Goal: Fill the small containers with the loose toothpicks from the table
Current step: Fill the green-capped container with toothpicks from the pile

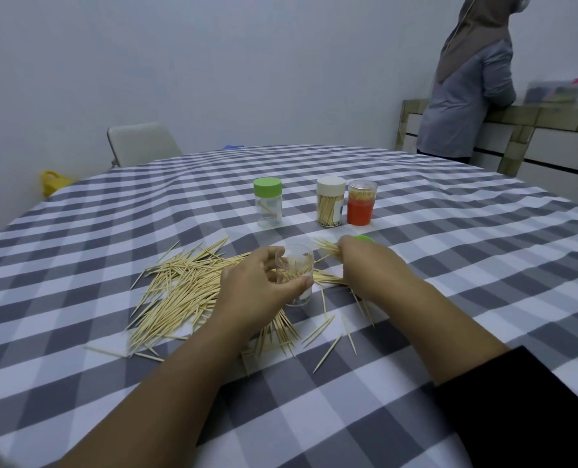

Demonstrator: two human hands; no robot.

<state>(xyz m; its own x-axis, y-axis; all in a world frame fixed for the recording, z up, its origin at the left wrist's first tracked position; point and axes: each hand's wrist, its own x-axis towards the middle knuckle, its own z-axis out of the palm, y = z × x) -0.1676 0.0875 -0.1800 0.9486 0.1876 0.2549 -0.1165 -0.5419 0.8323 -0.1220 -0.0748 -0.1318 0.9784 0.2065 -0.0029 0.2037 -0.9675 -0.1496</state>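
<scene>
My left hand (258, 285) grips an open clear container (299, 265) that stands on the checked tablecloth (449, 265), with some toothpicks inside it. My right hand (368, 265) holds a small bunch of toothpicks (326, 247) just right of the container's mouth. A big pile of loose toothpicks (179, 292) lies to the left and under my left wrist. A few single toothpicks (328, 352) lie nearer to me. A green lid (364, 238) shows just behind my right hand.
Farther back stand a green-lidded container (268, 201) holding few toothpicks, a full white-lidded container (330, 201) and a full red-based container (361, 202). A chair (142, 141) stands beyond the table. A person (466, 82) leans on a counter at the right.
</scene>
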